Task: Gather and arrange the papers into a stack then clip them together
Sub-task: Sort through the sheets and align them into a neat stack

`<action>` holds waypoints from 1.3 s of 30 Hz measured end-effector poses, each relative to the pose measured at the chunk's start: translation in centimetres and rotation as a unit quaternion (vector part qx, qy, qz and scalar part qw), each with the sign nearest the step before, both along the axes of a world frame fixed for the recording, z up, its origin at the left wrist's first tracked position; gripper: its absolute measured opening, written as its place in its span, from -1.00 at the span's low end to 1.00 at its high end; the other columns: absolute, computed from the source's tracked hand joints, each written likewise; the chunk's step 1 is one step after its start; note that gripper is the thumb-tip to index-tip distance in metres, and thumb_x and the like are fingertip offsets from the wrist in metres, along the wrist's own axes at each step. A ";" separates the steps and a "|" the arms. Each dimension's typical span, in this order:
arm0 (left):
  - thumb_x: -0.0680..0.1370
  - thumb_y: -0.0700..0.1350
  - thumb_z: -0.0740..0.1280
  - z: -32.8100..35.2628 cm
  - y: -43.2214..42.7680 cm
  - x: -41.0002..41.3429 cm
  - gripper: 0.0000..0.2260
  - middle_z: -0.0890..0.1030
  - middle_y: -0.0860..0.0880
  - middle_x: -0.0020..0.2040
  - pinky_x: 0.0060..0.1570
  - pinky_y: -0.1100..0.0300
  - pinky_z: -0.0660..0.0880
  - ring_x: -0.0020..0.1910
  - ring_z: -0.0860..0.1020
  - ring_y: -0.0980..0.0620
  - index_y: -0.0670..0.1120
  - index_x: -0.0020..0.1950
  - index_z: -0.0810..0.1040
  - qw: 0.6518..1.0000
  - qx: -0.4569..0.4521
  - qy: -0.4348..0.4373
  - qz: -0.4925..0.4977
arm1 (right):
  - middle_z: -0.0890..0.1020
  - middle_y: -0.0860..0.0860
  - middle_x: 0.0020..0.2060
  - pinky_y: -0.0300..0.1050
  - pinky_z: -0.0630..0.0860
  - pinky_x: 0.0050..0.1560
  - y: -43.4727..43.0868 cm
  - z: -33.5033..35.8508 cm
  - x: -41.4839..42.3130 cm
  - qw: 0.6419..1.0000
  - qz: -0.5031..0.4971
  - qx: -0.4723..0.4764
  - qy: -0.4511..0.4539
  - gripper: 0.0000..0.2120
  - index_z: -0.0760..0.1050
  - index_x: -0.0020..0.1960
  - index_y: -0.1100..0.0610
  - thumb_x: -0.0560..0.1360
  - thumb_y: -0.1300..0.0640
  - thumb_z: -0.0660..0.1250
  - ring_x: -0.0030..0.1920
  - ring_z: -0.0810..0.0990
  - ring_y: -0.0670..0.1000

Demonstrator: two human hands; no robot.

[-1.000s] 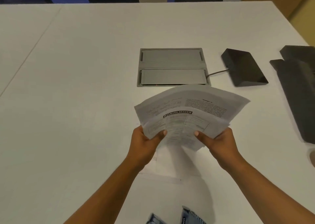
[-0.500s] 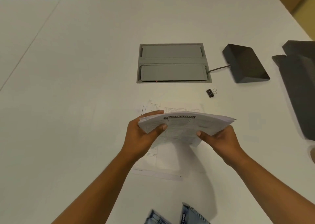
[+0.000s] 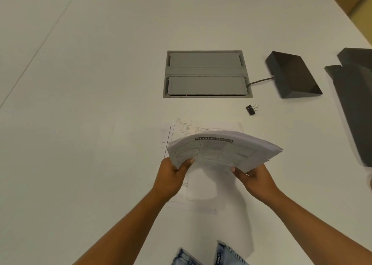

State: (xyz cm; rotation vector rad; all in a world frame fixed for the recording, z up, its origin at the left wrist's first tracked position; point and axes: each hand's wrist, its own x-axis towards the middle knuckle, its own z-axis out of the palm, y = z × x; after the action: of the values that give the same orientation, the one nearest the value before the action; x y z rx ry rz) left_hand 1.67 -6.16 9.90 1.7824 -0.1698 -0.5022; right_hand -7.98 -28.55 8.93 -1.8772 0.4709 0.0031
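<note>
Both hands hold a bowed stack of papers (image 3: 219,151) above the white bench (image 3: 100,83), nearer the person than the grey floor box (image 3: 207,74). The left hand (image 3: 171,179) has a clenched grip on its near left corner, the right hand (image 3: 255,181) on its near right edge. More sheets (image 3: 181,127) lie flat beneath. A black binder clip (image 3: 251,110) rests just right of the box's near corner.

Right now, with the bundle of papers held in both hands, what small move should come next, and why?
Probably lower the bundle onto the sheets on the table and square the edges. The left hand and right hand hold it bowed and fanned above the table, some sheets lie loose beneath, and the binder clip lies untouched.
</note>
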 end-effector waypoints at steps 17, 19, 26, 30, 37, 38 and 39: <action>0.45 0.28 0.38 -6.2 3.4 -0.1 -0.26 0.47 -0.15 0.35 0.20 -0.01 0.49 0.33 0.47 -0.14 -0.15 0.44 0.31 0.896 0.434 0.045 0.083 | 0.76 0.07 -0.05 0.08 0.59 0.04 -2.7 -3.0 -5.0 0.972 -0.149 0.166 0.070 -0.29 0.63 0.10 0.19 0.13 -0.26 0.59 -0.02 0.73 0.14; 0.38 0.31 0.43 -6.9 3.5 -0.8 -0.26 0.47 -0.13 0.27 0.08 0.02 0.51 0.25 0.49 -0.11 -0.16 0.34 0.34 0.874 0.482 0.028 0.058 | 0.73 0.13 0.06 0.06 0.60 0.05 -2.7 -3.4 -5.7 0.964 -0.159 0.198 0.076 -0.37 0.60 0.16 0.17 0.22 -0.17 0.58 0.02 0.72 0.13; 0.30 0.03 0.62 -7.5 3.4 -1.0 -0.32 0.50 -0.17 0.17 0.00 0.06 0.52 0.13 0.56 -0.16 -0.20 0.22 0.34 0.911 0.380 0.108 0.116 | 0.71 0.13 0.10 -0.15 0.67 -0.14 -2.2 -3.1 -6.9 0.943 -0.196 0.256 0.082 -0.53 0.57 0.21 0.18 0.32 0.09 0.44 0.08 0.70 0.14; 0.35 -0.01 0.59 -7.7 3.5 -0.4 -0.35 0.58 -0.17 0.19 -0.06 0.06 0.52 0.13 0.60 -0.17 -0.18 0.29 0.36 0.925 0.333 0.155 0.100 | 0.72 0.11 0.09 -0.13 0.67 -0.10 -2.1 -3.1 -7.1 0.938 -0.203 0.266 0.088 -0.62 0.57 0.21 0.18 0.40 0.15 0.39 0.06 0.71 0.10; 0.66 -0.04 0.19 -7.6 3.5 0.7 -0.59 0.44 -0.09 -0.40 -0.30 0.18 0.30 -0.35 0.40 -0.03 -0.12 -0.38 0.32 0.949 0.205 0.172 0.167 | 0.72 0.11 0.07 -0.13 0.68 -0.11 -2.1 -3.2 -6.9 0.940 -0.204 0.257 0.098 -0.63 0.57 0.22 0.19 0.42 0.17 0.38 0.01 0.72 0.08; 0.65 -0.09 0.22 -7.7 3.6 0.9 -0.61 0.40 -0.08 -0.41 -0.31 0.16 0.31 -0.36 0.38 -0.04 -0.13 -0.38 0.32 0.951 0.184 0.184 0.164 | 0.73 0.10 0.07 -0.13 0.68 -0.11 -2.1 -3.2 -6.9 0.940 -0.206 0.253 0.099 -0.62 0.58 0.21 0.18 0.39 0.15 0.38 0.02 0.72 0.09; 0.62 -0.15 0.26 -7.9 3.9 1.2 -0.68 0.45 -0.10 -0.37 -0.29 0.12 0.38 -0.34 0.42 -0.05 -0.16 -0.33 0.40 0.953 0.175 0.193 0.156 | 0.73 0.10 0.07 -0.12 0.68 -0.10 -2.2 -3.2 -6.8 0.941 -0.208 0.249 0.099 -0.62 0.59 0.19 0.16 0.38 0.14 0.39 0.03 0.72 0.09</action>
State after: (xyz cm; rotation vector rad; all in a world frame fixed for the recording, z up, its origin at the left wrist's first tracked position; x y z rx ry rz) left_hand 2.83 -2.30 2.03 1.9648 0.4945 -0.6673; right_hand -14.82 -30.73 5.71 -1.2600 0.9095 0.0286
